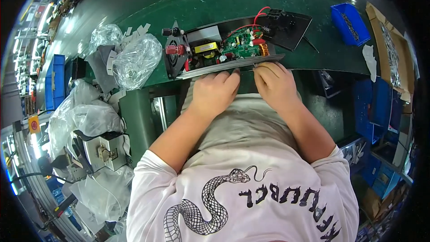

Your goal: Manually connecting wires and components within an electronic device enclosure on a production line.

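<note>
An opened electronic device in a long dark metal housing [210, 69] lies across the near edge of the green bench. Inside show a green circuit board [239, 44], a yellow-wrapped transformer [206, 48] and a copper coil [264, 50]. Its left end plate carries a fan grille, a red terminal [175, 49] and a black terminal [168, 32]. My left hand [215, 90] has its fingers curled together against the housing's near side. Close to the housing's right end, my right hand [277, 87] pinches thumb and fingers together; a tiny bright tip shows there, too small to name.
A black end panel [289, 29] with red wires lies behind the housing's right end. Bagged parts [136, 60] sit to the left. At the right are a blue bin [350, 23] of small parts, a torn white paper [369, 62] and a cardboard box [394, 54] with metal pieces.
</note>
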`<state>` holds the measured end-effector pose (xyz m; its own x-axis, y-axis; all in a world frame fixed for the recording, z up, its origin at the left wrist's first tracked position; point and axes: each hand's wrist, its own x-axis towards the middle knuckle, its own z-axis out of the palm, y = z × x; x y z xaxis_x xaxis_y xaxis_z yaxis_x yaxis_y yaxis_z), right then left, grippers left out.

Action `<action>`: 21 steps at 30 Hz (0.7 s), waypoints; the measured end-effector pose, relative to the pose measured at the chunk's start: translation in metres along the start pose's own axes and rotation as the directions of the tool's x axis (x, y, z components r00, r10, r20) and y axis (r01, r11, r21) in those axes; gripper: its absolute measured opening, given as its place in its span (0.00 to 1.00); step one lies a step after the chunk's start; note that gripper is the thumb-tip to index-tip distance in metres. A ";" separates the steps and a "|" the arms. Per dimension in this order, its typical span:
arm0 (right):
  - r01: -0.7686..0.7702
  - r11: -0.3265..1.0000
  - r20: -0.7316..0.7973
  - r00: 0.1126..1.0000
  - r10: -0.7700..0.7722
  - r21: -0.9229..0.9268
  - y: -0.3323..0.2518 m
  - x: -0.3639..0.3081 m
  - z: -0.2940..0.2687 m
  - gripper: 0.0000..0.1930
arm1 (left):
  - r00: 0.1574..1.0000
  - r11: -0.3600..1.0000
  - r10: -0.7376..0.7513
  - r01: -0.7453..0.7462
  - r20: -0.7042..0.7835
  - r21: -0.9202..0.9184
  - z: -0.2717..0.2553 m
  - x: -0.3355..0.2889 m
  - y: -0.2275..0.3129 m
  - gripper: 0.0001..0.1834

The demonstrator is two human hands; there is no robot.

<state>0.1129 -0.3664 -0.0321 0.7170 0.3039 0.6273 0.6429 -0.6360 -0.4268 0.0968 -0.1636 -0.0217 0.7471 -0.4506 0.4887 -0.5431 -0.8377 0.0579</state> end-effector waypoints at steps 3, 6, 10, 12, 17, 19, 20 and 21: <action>-0.023 1.000 -0.019 1.000 0.023 0.000 0.002 -0.001 0.002 0.07 | 1.000 1.000 0.005 -0.005 -0.007 0.011 0.001 0.002 -0.002 0.06; -0.049 0.999 -0.028 0.998 0.049 0.009 0.004 -0.002 0.004 0.07 | 1.000 1.000 0.018 -0.018 -0.010 0.017 0.004 0.002 -0.004 0.08; -0.071 0.997 -0.032 0.997 0.071 0.018 0.006 -0.005 0.006 0.07 | 1.000 1.000 0.009 -0.009 0.016 0.016 0.003 0.001 -0.003 0.14; -0.080 0.997 -0.021 0.997 0.080 0.011 0.003 -0.004 0.006 0.07 | 0.999 1.000 0.003 -0.004 0.044 0.017 0.001 0.000 -0.003 0.15; -0.077 0.996 -0.003 0.997 0.077 -0.048 0.001 0.003 0.000 0.07 | 0.996 1.000 -0.017 0.015 0.087 0.020 0.001 0.001 -0.001 0.18; -0.049 0.989 0.019 0.998 0.052 -0.140 -0.001 0.009 -0.005 0.08 | 0.994 0.999 -0.033 0.032 0.108 0.015 0.001 0.000 -0.001 0.18; -0.048 0.989 0.019 0.999 0.051 -0.141 -0.001 0.010 -0.008 0.08 | 0.994 0.999 -0.034 0.032 0.107 0.015 0.001 0.000 0.000 0.18; -0.053 0.978 0.046 0.997 0.063 -0.203 -0.002 0.011 -0.010 0.10 | 0.995 0.999 -0.030 0.029 0.095 0.019 0.000 -0.001 0.000 0.18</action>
<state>0.1161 -0.3688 -0.0178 0.7679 0.2950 0.5686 0.5362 -0.7817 -0.3186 0.0963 -0.1634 -0.0218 0.7963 -0.4524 0.4015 -0.5143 -0.8558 0.0557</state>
